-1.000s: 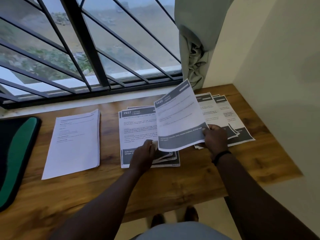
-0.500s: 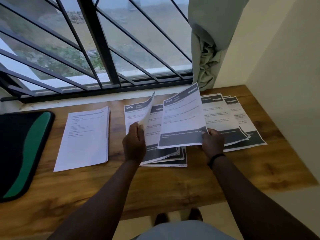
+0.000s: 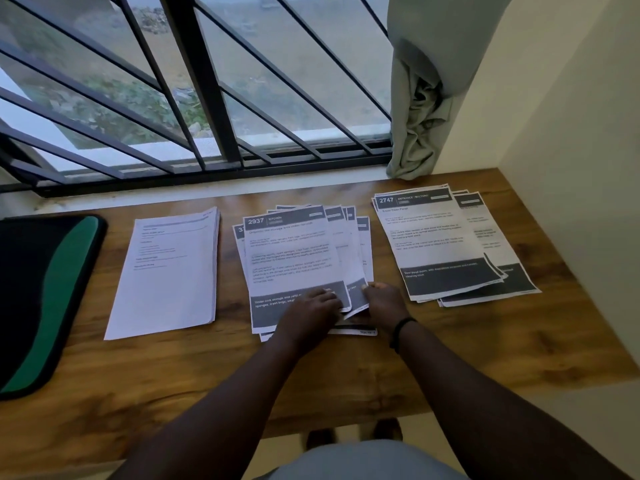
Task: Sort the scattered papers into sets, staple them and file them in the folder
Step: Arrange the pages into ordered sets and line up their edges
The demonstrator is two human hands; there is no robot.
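folder [image 3: 41, 299] left | three paper stacks [image 3: 294, 265] rightward on table [image 3: 485, 341]

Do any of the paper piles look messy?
Yes. The middle pile of grey-banded printed sheets is fanned out, edges not lined up, and so is the right pile. The plain white stack on the left looks fairly square.

We read "2937" and "KITCHEN" in the dark header band of the top white printed sheet of the fanned middle pile [image 3: 294, 258]. To its right, the top sheet of the other dark-banded pile [image 3: 433, 237] reads "2747" and "ENTRANCE / BALCONY". The finer print is too blurred to read.
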